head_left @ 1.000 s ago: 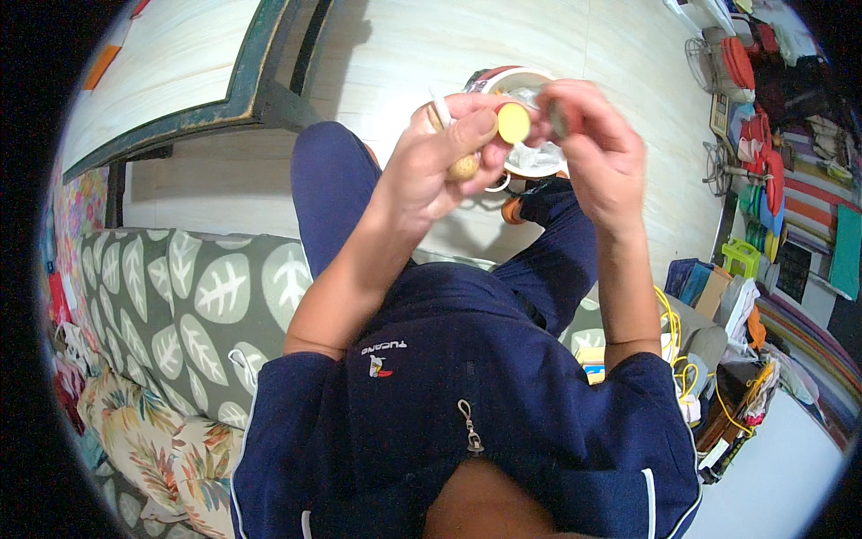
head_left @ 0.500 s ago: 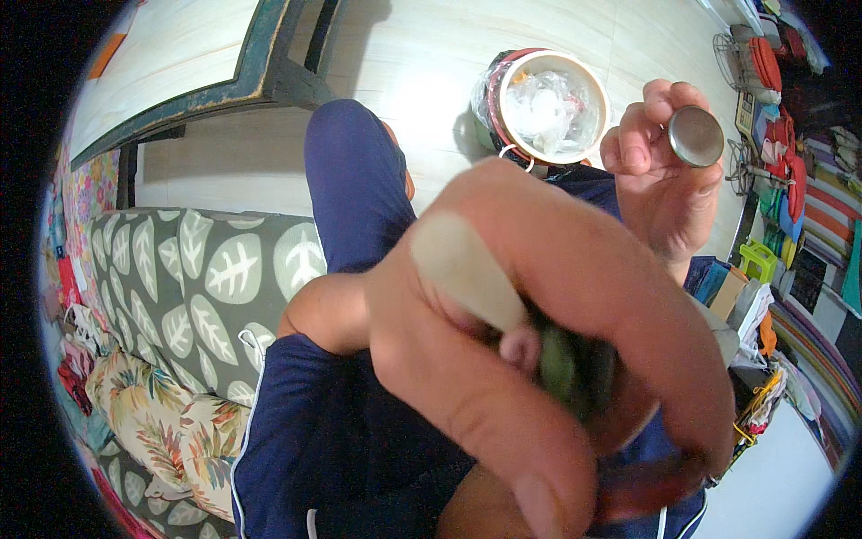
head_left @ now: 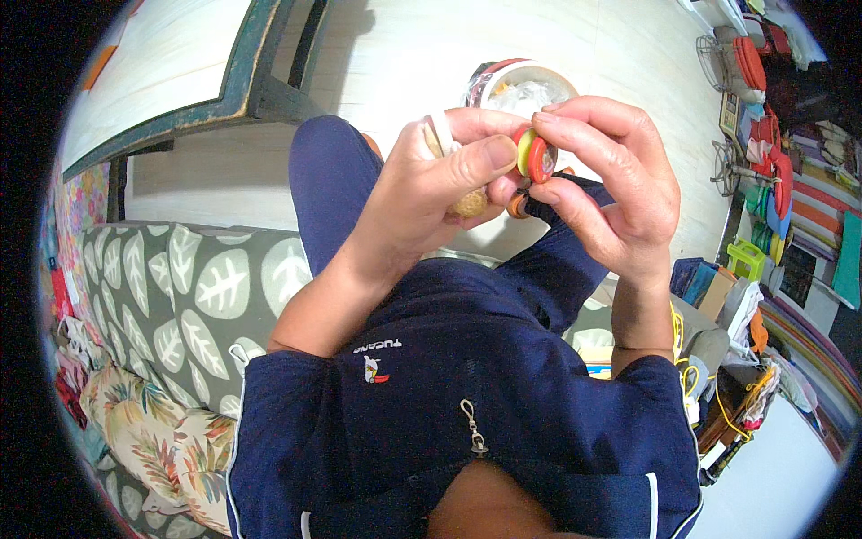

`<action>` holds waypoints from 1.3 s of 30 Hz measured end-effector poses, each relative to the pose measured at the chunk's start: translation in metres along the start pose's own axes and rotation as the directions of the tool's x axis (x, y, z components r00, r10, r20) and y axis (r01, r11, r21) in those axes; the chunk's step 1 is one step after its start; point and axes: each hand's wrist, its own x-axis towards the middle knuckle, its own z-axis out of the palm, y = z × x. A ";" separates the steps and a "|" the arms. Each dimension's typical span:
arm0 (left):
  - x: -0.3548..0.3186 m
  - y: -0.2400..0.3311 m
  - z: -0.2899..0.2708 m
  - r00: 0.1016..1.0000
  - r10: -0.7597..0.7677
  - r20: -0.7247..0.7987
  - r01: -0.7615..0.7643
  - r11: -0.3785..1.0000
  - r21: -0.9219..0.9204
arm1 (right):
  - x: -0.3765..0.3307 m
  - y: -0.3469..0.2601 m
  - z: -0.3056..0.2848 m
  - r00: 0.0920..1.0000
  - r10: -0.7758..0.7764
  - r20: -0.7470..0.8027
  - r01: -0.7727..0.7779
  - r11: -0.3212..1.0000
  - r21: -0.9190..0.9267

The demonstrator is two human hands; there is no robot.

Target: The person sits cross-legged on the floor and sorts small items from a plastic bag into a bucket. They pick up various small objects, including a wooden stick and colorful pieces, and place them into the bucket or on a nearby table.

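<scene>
My left hand (head_left: 422,175) is closed, thumb uppermost. A tan, rough-skinned lump (head_left: 469,203) and a white strip (head_left: 442,133) stick out of its grip. Between the fingertips of both hands is a small round red-and-yellow piece (head_left: 536,157), its yellow side towards the left thumb and its red side towards my right hand (head_left: 620,171). The right thumb and fingers pinch it at the red rim. Its exact kind does not show. A small orange-brown round thing (head_left: 518,205) appears below the left fingertips, partly hidden.
Beyond my hands stands a round bin (head_left: 564,83) lined with clear plastic. A dark-framed table (head_left: 256,94) is at the far left, beside a leaf-patterned sofa (head_left: 224,278). Crowded shelves (head_left: 763,171) run along the right, and yellow cord (head_left: 718,386) hangs at the lower right.
My left hand has moved from close to the camera out over my lap. My right hand has come in to meet it; the round metal-coloured disc it held face-on is no longer visible that way.
</scene>
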 end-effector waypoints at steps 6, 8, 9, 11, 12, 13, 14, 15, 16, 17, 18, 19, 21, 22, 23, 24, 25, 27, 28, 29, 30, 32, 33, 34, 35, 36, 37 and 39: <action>0.006 -0.004 -0.004 1.000 -0.007 0.014 0.007 1.000 -0.026 | -0.003 0.009 0.005 1.000 0.004 0.005 -0.004 1.000 -0.010; 0.006 -0.005 -0.006 1.000 -0.009 0.014 0.009 0.999 -0.031 | -0.003 0.009 0.007 1.000 0.007 0.008 -0.007 1.000 -0.012; 0.006 -0.004 -0.005 1.000 -0.014 0.005 0.014 0.999 -0.034 | -0.003 0.009 0.007 1.000 0.011 0.009 -0.011 1.000 -0.018; 0.005 -0.003 -0.003 1.000 -0.025 -0.014 0.025 0.999 -0.039 | -0.003 0.010 0.008 1.000 0.016 0.014 -0.015 1.000 -0.024; 0.005 -0.004 -0.005 1.000 -0.023 -0.005 0.022 0.999 -0.043 | -0.003 0.010 0.008 1.000 0.017 0.019 -0.017 1.000 -0.024; 0.005 -0.006 -0.007 1.000 -0.020 0.003 0.020 0.999 -0.047 | -0.003 0.010 0.009 1.000 0.019 0.023 -0.018 1.000 -0.023; 0.005 -0.007 -0.008 1.000 -0.018 0.013 0.019 0.999 -0.051 | -0.003 0.009 0.009 0.999 0.029 0.032 -0.029 0.999 -0.017; 0.006 -0.007 -0.009 1.000 -0.025 0.018 0.026 0.998 -0.063 | -0.003 0.009 0.009 0.998 0.039 0.040 -0.039 0.999 -0.010; 0.006 -0.008 -0.009 0.999 -0.032 0.023 0.034 0.997 -0.074 | -0.004 0.008 0.009 0.998 0.050 0.048 -0.050 0.999 -0.004; 0.006 -0.008 -0.009 0.999 -0.040 0.028 0.042 0.995 -0.085 | -0.005 0.010 0.009 0.997 0.058 0.053 -0.059 0.998 0.001; 0.007 -0.010 -0.009 0.999 -0.049 0.016 0.051 0.993 -0.102 | -0.005 0.013 0.009 0.996 0.068 0.057 -0.068 0.998 0.002; 0.009 -0.014 -0.011 0.998 -0.059 0.004 0.059 0.991 -0.118 | -0.006 0.016 0.009 0.995 0.077 0.061 -0.077 0.997 0.004; 0.014 -0.022 -0.015 0.997 -0.076 -0.007 0.074 0.985 -0.156 | -0.010 0.025 0.015 0.993 0.093 0.073 -0.094 0.995 0.013; 0.017 -0.027 -0.019 0.997 -0.081 -0.007 0.078 0.981 -0.177 | -0.012 0.031 0.019 0.992 0.099 0.076 -0.101 0.995 0.019; 0.020 -0.031 -0.022 0.996 -0.084 -0.008 0.081 0.977 -0.198 | -0.014 0.037 0.022 0.992 0.109 0.056 -0.112 0.992 0.052; 0.023 -0.033 -0.028 0.995 -0.100 -0.003 0.098 0.980 -0.172 | -0.017 0.041 0.026 0.991 0.126 0.051 -0.128 0.991 0.040; 0.026 -0.034 -0.033 0.994 -0.112 0.000 0.111 0.983 -0.147 | -0.017 0.044 0.030 0.989 0.140 0.049 -0.142 0.989 0.029; 0.032 -0.043 -0.045 0.986 -0.134 -0.096 0.125 0.988 -0.086 | -0.019 0.058 0.037 0.995 0.088 0.053 -0.083 0.993 -0.087; 0.036 -0.038 -0.039 0.971 -0.183 -0.153 0.173 0.982 -0.079 | -0.025 0.070 0.040 0.999 0.035 0.004 -0.033 0.979 -0.199; 0.047 -0.035 -0.035 0.921 -0.298 -0.249 0.293 0.954 -0.059 | -0.029 0.079 0.039 0.997 0.065 0.029 -0.056 0.971 -0.231; 0.058 -0.045 -0.041 0.952 -0.234 -0.200 0.231 0.972 -0.035 | -0.027 0.082 0.036 0.990 0.130 0.053 -0.117 0.972 -0.203; 0.080 -0.060 -0.059 0.961 -0.222 -0.165 0.233 0.971 0.053 | -0.029 0.095 0.040 0.977 0.212 0.020 -0.208 0.970 -0.124; 0.085 -0.058 -0.066 0.954 -0.255 -0.159 0.263 0.964 0.027 | -0.028 0.100 0.044 0.961 0.273 0.045 -0.270 0.961 -0.051; 0.090 -0.060 -0.075 0.950 -0.274 -0.152 0.287 0.955 0.073 | -0.031 0.109 0.052 0.947 0.318 0.041 -0.320 0.946 0.051; 0.098 -0.066 -0.085 0.949 -0.256 -0.184 0.277 0.956 0.094 | -0.027 0.116 0.055 0.906 0.415 0.082 -0.423 0.896 0.139; 0.107 -0.073 -0.094 0.945 -0.247 -0.216 0.274 0.956 0.107 | -0.027 0.124 0.057 0.849 0.508 0.142 -0.528 0.821 0.217; 0.121 -0.076 -0.098 0.951 -0.231 -0.204 0.276 0.933 0.231 | -0.039 0.142 0.067 0.771 0.624 0.124 -0.626 0.710 0.321; 0.143 -0.089 -0.113 0.924 -0.297 -0.241 0.367 0.866 0.339 | -0.063 0.177 0.081 0.646 0.746 0.159 -0.726 0.538 0.427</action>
